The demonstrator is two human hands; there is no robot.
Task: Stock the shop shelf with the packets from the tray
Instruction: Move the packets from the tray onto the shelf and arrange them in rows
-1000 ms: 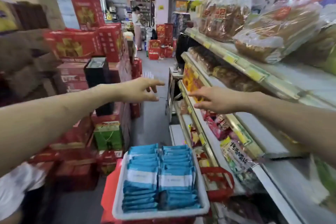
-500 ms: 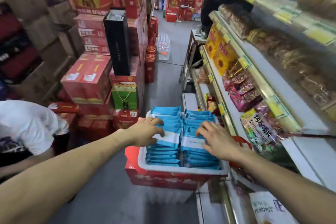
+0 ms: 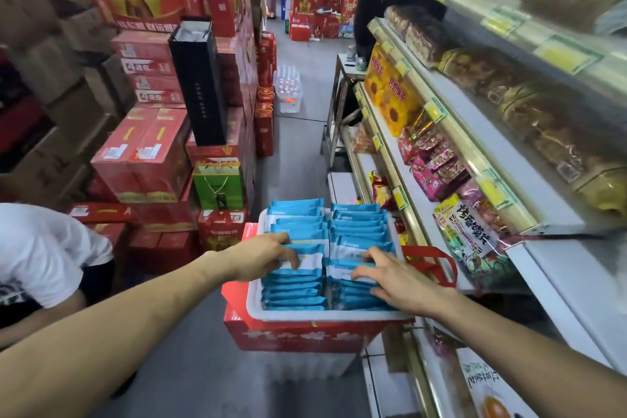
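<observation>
Glossy plastic packets point(image 3: 307, 260) in smooth plastic tray point(image 3: 325, 315)

Our left hand point(image 3: 261, 256) and right hand point(image 3: 398, 280) are both in the white tray point(image 3: 325, 314), one at each row, fingers curled over the top edges of the blue packets point(image 3: 298, 224). Beyond our grips more packets stand on edge. Beneath, a red box point(image 3: 295, 336) carries the tray. The shop shelf point(image 3: 556, 268) runs right of our right grip.

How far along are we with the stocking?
Done: nothing visible; no blue plastic packets sit on the white metal shelf. In hand: left hand and right hand each grip packets in the white plastic tray. Left: both rows, nearly full.
</observation>
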